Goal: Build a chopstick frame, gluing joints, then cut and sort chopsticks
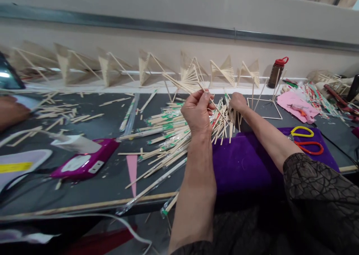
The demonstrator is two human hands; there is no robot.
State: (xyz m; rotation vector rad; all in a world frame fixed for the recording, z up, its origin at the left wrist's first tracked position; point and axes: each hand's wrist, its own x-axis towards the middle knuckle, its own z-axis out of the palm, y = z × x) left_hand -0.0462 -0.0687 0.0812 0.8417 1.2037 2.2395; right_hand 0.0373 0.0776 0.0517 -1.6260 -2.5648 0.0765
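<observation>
My left hand is closed in a pinch around a thin wooden chopstick, which slants down to the right from the fingertips. Just to its right, my right hand is curled with the fingers pointing down at loose chopsticks. Some of these sticks stand out below it; its fingertips are hidden. Left of my hands spreads a heap of paired chopsticks in clear wrappers with green ends. Behind the left hand, a fanned lattice of glued sticks stands on the table.
Twisted stick frames line the wall. A square stick frame with uprights stands right, near a bottle and a glue gun on pink paper. Scissors lie on purple cloth. A magenta power strip and another person's hand are left.
</observation>
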